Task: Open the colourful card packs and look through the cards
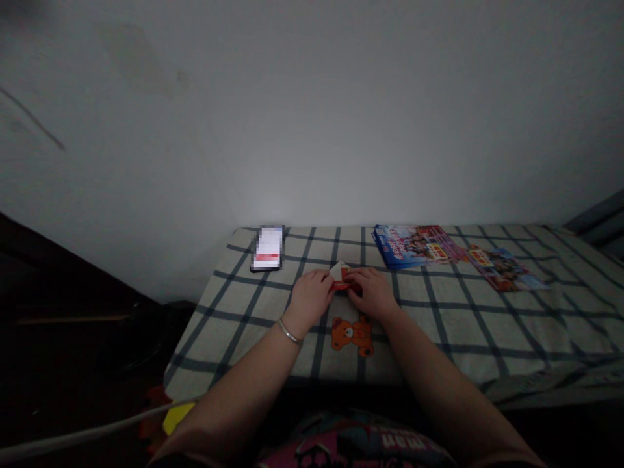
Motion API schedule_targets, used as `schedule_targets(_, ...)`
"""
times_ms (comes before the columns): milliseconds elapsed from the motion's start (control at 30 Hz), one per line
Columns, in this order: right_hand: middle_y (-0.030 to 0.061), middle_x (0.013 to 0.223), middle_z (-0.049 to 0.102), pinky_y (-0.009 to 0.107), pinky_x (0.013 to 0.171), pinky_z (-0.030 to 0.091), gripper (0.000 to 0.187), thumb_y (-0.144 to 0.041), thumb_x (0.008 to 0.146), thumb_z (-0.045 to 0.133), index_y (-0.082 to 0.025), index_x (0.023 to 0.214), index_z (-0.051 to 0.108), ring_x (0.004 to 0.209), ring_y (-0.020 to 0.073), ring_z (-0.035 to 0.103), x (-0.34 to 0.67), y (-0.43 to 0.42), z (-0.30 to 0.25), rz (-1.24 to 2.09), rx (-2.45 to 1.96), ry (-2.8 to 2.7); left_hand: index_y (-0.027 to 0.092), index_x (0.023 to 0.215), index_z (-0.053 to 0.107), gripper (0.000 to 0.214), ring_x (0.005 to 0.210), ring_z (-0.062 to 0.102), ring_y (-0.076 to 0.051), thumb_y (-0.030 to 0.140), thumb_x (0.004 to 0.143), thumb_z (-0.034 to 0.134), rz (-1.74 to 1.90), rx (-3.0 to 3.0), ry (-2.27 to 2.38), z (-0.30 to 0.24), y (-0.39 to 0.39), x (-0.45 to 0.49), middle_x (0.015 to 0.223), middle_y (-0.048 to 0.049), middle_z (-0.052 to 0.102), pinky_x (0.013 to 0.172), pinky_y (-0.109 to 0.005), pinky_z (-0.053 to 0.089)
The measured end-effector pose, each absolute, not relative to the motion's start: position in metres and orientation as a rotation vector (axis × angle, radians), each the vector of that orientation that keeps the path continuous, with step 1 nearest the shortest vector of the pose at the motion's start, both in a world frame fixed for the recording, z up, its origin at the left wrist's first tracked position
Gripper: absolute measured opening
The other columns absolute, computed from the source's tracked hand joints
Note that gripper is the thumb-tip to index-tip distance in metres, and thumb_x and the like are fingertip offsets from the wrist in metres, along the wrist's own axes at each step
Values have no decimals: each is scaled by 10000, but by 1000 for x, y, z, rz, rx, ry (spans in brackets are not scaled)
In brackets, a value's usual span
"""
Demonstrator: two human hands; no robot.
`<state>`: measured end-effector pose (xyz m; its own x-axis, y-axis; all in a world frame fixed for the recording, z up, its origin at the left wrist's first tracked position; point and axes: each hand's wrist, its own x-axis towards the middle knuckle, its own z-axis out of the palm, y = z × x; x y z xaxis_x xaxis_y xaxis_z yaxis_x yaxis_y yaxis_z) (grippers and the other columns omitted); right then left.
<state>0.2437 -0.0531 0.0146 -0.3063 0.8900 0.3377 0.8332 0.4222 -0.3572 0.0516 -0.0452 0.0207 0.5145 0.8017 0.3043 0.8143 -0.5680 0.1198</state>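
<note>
Between my two hands is a small red and white piece of folded paper (340,275), just above or on the checked cloth. My left hand (313,294), with a silver bangle at the wrist, pinches its left side. At the right side, the fingers of my right hand (373,290) are closed on the same paper. Part of the paper is hidden under the fingers. Right below the hands, an orange teddy bear picture (351,335) shows on the cloth.
A lit phone (268,248) lies at the back left. Glossy colourful leaflets (414,245) are stacked at the back right, with another leaflet (507,268) beside them. The checked tablecloth (244,325) reaches the wall (341,130). A pale cable (97,430) runs low at the left.
</note>
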Motion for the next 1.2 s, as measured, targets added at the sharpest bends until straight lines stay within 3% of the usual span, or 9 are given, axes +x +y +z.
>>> schedule_targets(1200,38,1119,661,423,970,391,209,-216,786,628,-245,986,683,1070,231,532,245,-50,9,181,-1459,-2128,184,980,626,159,1019,542,-236,175,838,555,-613,-2711,-1503,21,-45,51,1055,-81,601,913,-395,451)
